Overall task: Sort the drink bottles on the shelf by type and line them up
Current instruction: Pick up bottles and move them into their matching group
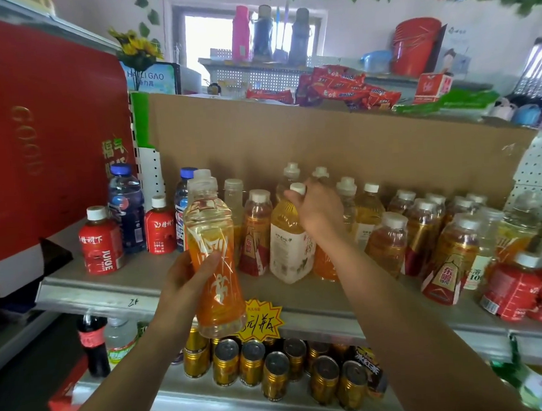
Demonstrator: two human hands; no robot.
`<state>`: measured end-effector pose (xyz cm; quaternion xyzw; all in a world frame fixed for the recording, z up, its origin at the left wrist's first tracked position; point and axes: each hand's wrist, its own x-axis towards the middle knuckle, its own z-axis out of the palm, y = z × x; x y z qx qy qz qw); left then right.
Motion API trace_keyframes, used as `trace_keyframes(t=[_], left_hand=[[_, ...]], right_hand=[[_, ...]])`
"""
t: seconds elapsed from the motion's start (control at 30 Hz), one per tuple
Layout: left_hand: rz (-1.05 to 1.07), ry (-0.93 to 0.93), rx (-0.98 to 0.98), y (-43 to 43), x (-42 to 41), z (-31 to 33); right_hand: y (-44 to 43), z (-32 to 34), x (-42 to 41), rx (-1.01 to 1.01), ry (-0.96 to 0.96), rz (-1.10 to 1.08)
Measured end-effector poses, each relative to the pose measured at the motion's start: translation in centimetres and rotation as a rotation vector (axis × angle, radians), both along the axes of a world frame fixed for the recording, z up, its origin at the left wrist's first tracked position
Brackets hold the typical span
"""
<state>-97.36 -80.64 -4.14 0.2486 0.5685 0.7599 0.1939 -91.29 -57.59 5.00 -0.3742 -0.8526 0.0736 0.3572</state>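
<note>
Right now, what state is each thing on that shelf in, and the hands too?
Left hand: grips orange bottle.
Orange bottle: capped, held off the shelf.
Right hand: grips white-label bottle by its top.
White-label bottle: capped, on the shelf.
Red bottles: capped, upright, at the left.
Blue bottles: capped, upright.
Cans: upright, lower shelf.

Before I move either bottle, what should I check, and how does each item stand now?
1. Left hand grip on clear orange-labelled plastic bottle: ok, fingers wrapped round it, held clear of the shelf.
2. Right hand grip on yellow tea bottle with white label: ok, fingers round its neck.
3. Room around the tea bottle: not ok, red-and-gold-labelled bottle close beside it.
4. Bare spot on grey metal shelf: ok, front left by red juice bottles.
5. Caps tight: cannot tell.
</note>
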Motion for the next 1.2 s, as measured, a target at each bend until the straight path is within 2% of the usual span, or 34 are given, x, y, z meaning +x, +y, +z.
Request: trace_keyframes(t=[0.17,0.33,0.4,0.5,0.8,1.2], left_hand=[[0.001,0.021,-0.017,0.6,-0.1,0.2],[0.015,-0.004,-0.001,1.1,-0.3,-0.1],[0.016,0.006,-0.005,1.2,-0.2,-0.2],[0.013,0.024,-0.001,1.7,0.0,0.0],[0.014,0.147,-0.001,6.3,1.1,0.9],[0.111,0.425,-0.217,18.1,2.5,-1.6]], right_hand=[[-0.1,-1.1,0.7,-0.051,0.086,0.047],[-1.3,-4.8,3.1,-0.471,0.25,0.283],[-1.3,-6.5,3.5,-0.532,0.298,0.32],[-1.2,-7.2,3.2,-0.543,0.341,0.293],[-2.3,-6.6,9.9,-0.31,0.391,0.227],[-1.2,-5.9,15.3,-0.307,0.312,0.136]])
